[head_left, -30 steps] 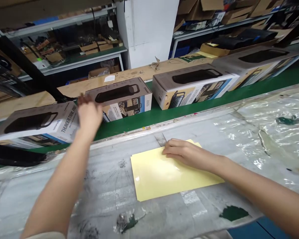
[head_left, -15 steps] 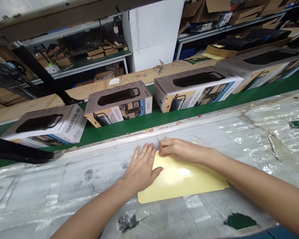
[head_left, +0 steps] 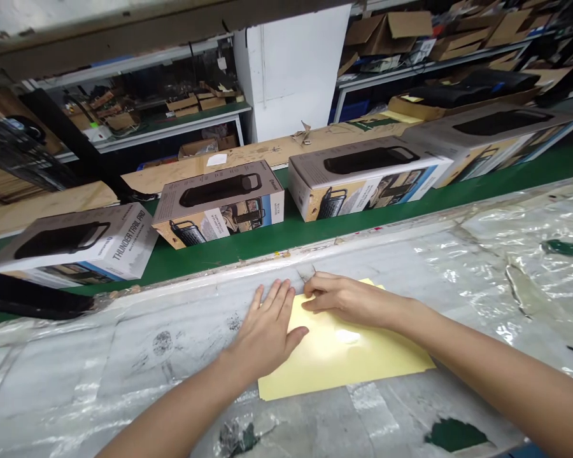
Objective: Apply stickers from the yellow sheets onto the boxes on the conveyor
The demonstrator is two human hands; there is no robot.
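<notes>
A glossy pale yellow sheet (head_left: 344,356) lies flat on the plastic-covered bench (head_left: 124,356) in front of me. My left hand (head_left: 267,327) rests flat on the sheet's left end, fingers stretched out and together. My right hand (head_left: 344,298) lies on the sheet's far edge with its fingertips pinched at the upper left corner; what they pinch is too small to make out. The two hands almost touch.
Beyond the bench runs a green conveyor belt (head_left: 315,232) carrying several speaker boxes: one at left (head_left: 76,245), one in the middle (head_left: 219,203), one at right (head_left: 367,175). A black bar (head_left: 28,299) lies at the left. Shelves with cardboard stand behind.
My left hand came back from the box on the belt and settled flat on the sheet's left end. My right hand stayed at the sheet's far corner. The boxes drifted slightly left.
</notes>
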